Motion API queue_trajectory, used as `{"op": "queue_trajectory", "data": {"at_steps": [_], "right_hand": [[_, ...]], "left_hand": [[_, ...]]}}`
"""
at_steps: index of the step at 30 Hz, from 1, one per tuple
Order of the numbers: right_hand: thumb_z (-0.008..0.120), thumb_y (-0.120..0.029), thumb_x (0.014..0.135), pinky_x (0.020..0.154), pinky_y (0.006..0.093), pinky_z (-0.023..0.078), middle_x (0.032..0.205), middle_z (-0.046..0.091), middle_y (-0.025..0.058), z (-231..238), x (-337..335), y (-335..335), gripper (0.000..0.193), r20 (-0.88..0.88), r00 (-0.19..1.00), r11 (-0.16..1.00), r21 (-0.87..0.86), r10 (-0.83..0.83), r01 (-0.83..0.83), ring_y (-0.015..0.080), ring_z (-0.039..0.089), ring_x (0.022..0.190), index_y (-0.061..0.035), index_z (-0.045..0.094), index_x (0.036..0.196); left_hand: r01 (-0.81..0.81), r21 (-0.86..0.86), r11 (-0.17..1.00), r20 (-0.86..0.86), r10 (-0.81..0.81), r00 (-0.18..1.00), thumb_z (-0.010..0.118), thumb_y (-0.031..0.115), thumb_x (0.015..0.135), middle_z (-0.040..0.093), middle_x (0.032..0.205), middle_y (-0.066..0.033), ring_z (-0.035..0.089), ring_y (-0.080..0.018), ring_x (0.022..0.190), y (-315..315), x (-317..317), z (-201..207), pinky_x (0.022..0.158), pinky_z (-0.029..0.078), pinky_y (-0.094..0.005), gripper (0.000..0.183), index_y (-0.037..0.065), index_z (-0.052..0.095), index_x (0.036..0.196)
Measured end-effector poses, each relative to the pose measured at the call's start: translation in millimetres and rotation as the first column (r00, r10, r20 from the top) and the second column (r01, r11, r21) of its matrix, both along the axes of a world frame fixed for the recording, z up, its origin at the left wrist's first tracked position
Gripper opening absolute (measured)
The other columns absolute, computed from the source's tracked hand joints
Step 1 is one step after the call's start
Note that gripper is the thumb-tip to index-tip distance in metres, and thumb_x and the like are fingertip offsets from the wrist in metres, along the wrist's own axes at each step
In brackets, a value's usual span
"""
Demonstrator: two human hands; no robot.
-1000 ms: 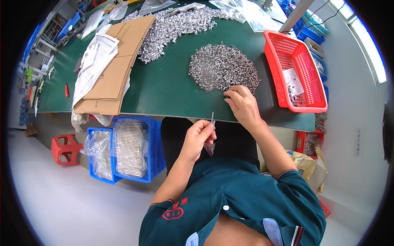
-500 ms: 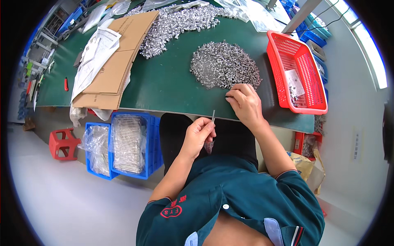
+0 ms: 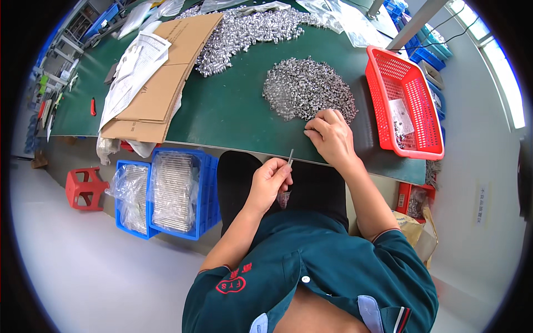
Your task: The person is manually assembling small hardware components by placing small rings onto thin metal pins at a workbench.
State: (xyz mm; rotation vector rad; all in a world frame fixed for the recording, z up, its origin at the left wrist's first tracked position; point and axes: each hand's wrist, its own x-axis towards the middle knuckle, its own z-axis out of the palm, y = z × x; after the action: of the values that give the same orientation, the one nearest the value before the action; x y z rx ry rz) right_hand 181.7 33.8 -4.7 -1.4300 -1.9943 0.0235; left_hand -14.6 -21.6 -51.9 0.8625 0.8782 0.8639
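My left hand [image 3: 268,184] is closed over the table's front edge, pinching a thin metal rod [image 3: 291,156] that points upward from thumb and fingers. Below that hand a small pinkish, blurry thing [image 3: 283,198] shows against my dark trousers; I cannot tell whether it is held. My right hand [image 3: 331,137] rests at the near side of a round heap of small silvery metal parts [image 3: 308,86]. Its thumb and fingertips are drawn together, and what they hold, if anything, is too small to make out.
A red plastic basket [image 3: 397,145] stands right of the heap, with a paper slip and some small parts inside. A bigger pile of shiny metal parts [image 3: 244,33] lies farther back. Flattened cardboard [image 3: 150,105] and papers lie left. Blue crates [image 3: 206,194] stand below the table edge.
The view has shifted slightly, so the table's contents sit a little lower and farther right. Both hands keep nearly the same place and grip.
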Motion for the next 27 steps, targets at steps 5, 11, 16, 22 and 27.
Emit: {"op": "queue_trajectory", "data": {"at_steps": [5,11,16,22,27], "right_hand": [[0.071,-0.006,0.073,0.068,0.0329,0.049,0.078,0.061,0.0057,11,-1,-11,0.01,-0.157,0.986,0.998,0.026,0.055,-0.052,0.0213,0.06,0.075,-0.0042,0.065,0.082],[0.07,-0.001,0.08,0.067,0.0213,0.047,0.08,0.063,-0.0008,18,4,-36,0.011,-0.656,0.742,0.765,-0.546,-0.139,-0.34,0.0045,0.056,0.073,-0.0006,0.063,0.09],[0.071,-0.002,0.078,0.067,0.0218,0.048,0.078,0.063,0.0,23,6,-46,0.013,-0.645,0.759,0.71,-0.575,-0.088,-0.406,0.005,0.057,0.073,-0.0007,0.065,0.089],[0.073,-0.001,0.074,0.064,0.0237,0.048,0.075,0.063,0.0024,27,9,-57,0.014,-0.549,0.834,0.781,-0.496,0.057,-0.38,0.0075,0.057,0.069,-0.0014,0.066,0.085],[0.074,-0.001,0.072,0.061,0.0238,0.047,0.074,0.062,0.0029,34,12,-68,0.015,-0.568,0.823,0.738,-0.553,0.006,-0.387,0.0078,0.057,0.066,-0.0008,0.065,0.084]], "left_hand": [[-0.026,0.063,0.998,-0.102,0.033,0.994,0.055,0.014,0.094,0.057,0.068,0.0003,0.048,-0.0041,0.056,0,2,0,0.053,0.041,-0.0186,0.012,0.004,0.059,0.091],[0.003,0.178,0.984,-0.195,0.032,0.98,0.055,0.01,0.092,0.058,0.067,-0.0009,0.052,-0.0053,0.058,-6,5,15,0.054,0.043,-0.0204,0.009,0.002,0.06,0.091],[0.08,0.265,0.961,-0.249,-0.012,0.968,0.056,0.008,0.091,0.059,0.067,-0.0016,0.053,-0.0065,0.057,-10,8,20,0.053,0.044,-0.0214,0.008,0.001,0.06,0.09],[0.136,0.181,0.974,-0.225,-0.093,0.97,0.056,0.008,0.091,0.059,0.066,-0.0019,0.053,-0.0063,0.055,-13,6,20,0.048,0.042,-0.0218,0.008,0.002,0.061,0.091],[0.185,0.181,0.966,-0.207,-0.146,0.967,0.056,0.009,0.09,0.059,0.065,-0.0018,0.053,-0.0067,0.054,-17,6,18,0.047,0.042,-0.0215,0.007,0.003,0.061,0.09]]}}
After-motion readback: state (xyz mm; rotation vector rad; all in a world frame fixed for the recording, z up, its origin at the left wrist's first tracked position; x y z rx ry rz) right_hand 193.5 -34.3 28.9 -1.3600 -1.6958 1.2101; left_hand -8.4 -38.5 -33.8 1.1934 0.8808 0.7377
